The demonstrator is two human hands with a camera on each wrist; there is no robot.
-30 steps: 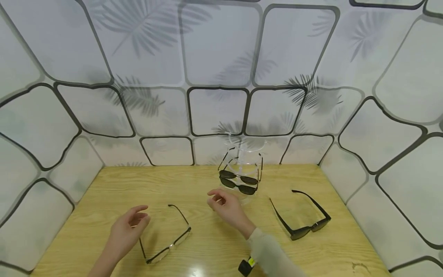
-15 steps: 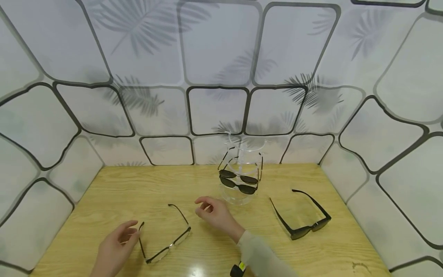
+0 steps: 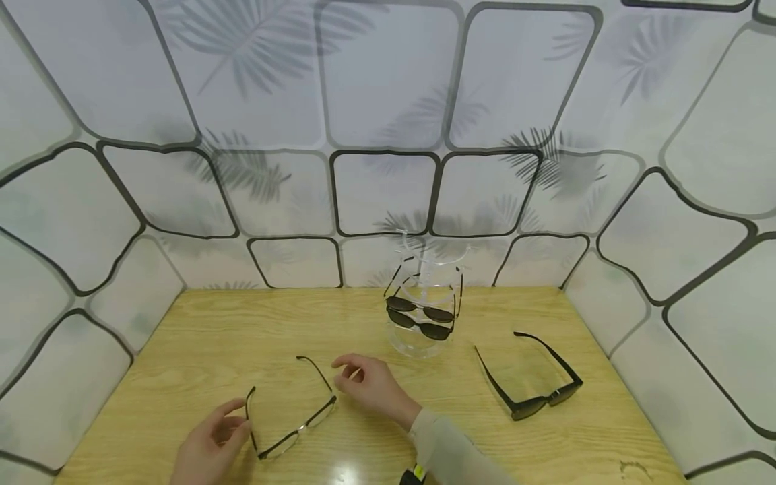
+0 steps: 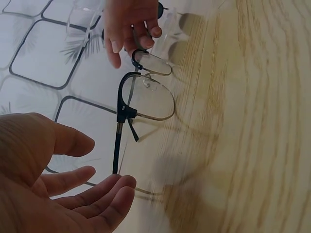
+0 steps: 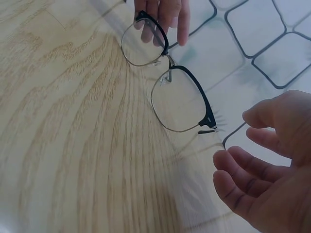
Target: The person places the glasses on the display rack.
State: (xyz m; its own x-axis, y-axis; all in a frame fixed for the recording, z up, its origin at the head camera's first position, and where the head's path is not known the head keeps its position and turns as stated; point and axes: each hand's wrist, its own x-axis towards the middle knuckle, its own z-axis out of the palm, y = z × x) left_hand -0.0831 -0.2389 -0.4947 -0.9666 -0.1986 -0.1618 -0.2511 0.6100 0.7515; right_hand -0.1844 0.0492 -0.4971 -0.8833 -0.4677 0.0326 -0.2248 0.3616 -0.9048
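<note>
A pair of clear eyeglasses [image 3: 280,443] with dark upper rims lies on the wooden table, temples unfolded and pointing to the back. Beside its left temple is my left hand [image 3: 211,441]; in the left wrist view the fingertips [image 4: 124,182] come right at the temple's end while the thumb stays apart. My right hand [image 3: 372,385], fingers loosely bent, hovers just right of the other temple. Seen in the right wrist view, the eyeglasses [image 5: 200,90] have thin metal lower rims, and the right thumb and fingers are spread with nothing between them.
Behind the right hand stands a clear display stand [image 3: 418,347] bearing two pairs of dark sunglasses [image 3: 436,330]. Another black pair of sunglasses [image 3: 529,408] lies unfolded on the right of the table [image 3: 273,323]. Patterned panels [image 3: 291,263] enclose the back and sides.
My right hand has drawn left and toward me, from in front of the stand to beside the eyeglasses. My left hand has come down toward their left temple. The eyeglasses stay in place.
</note>
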